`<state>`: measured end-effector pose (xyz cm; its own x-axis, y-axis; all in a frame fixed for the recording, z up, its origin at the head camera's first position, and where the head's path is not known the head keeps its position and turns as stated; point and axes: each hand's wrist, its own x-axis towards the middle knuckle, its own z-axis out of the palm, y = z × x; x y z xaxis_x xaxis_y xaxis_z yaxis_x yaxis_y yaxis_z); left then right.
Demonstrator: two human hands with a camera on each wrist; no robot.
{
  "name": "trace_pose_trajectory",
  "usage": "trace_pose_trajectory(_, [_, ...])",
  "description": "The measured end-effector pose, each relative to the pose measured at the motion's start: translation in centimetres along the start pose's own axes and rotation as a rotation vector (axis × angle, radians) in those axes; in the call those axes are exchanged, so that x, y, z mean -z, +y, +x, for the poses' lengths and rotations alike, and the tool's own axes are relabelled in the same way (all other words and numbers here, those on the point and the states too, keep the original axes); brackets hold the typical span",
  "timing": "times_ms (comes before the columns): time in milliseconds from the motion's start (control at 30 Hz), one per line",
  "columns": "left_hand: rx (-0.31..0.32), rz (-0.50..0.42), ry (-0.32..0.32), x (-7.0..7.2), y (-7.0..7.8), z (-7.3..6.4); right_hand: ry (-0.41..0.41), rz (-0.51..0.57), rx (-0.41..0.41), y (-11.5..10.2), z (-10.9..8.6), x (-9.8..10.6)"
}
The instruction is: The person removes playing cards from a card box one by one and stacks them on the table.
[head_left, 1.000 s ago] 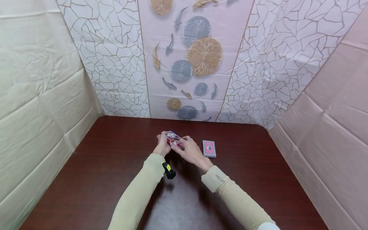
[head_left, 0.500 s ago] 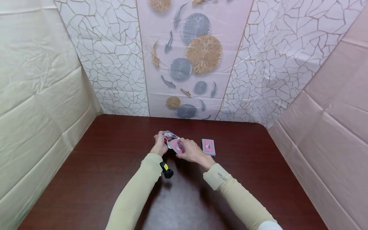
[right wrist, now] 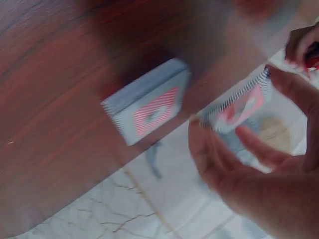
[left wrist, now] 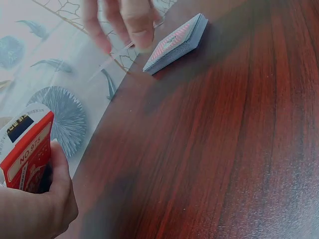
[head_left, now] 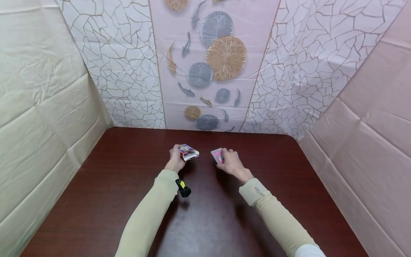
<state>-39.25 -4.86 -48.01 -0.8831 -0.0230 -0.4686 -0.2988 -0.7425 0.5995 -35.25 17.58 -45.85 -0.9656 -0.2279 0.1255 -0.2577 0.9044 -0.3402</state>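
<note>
My left hand [head_left: 174,159] grips a red and blue playing-card box [head_left: 188,151] around its side, above the table. Its mouth is open toward the right, with a white flap out. In the left wrist view, the red side of the box reads "NO.975". My right hand [head_left: 232,162] pinches a playing card [head_left: 216,155] with a pink patterned back between thumb and fingers, held apart from the box. The right wrist view shows this card edge-thin and blurred. Beside it, a squared deck of playing cards [right wrist: 154,112] with the same back lies on the table, mostly hidden behind the right hand in the head view.
The dark reddish-brown table [head_left: 205,214] has fabric walls at its back and sides. A patterned backdrop [head_left: 218,82] with fish and round motifs hangs right behind the far edge. A black device [head_left: 183,188] sits on my left wrist.
My right hand has drawn the card out of the box and carried it right, toward the deck. The left hand has stayed nearly in place, still holding the box.
</note>
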Motion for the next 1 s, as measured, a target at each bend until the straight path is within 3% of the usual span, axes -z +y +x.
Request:
trace_pose_trajectory(200, [0.012, 0.009, -0.006, 0.0, 0.2, 0.0, 0.085, 0.016, -0.221, 2.1, 0.3, -0.6])
trace_pose_trajectory(367, [0.023, 0.012, -0.017, 0.2, 0.4, 0.0, 0.103, -0.004, -0.304, 3.1, 0.3, -1.3])
trace_pose_trajectory(667, [0.025, 0.023, -0.026, 0.4, 0.5, -0.1, 0.079, -0.136, -0.341, 3.3, 0.3, -1.9])
trace_pose_trajectory(1000, [0.031, 0.025, 0.003, 0.2, 0.3, -0.1, 0.055, -0.127, -0.349, 3.1, 0.1, -2.4])
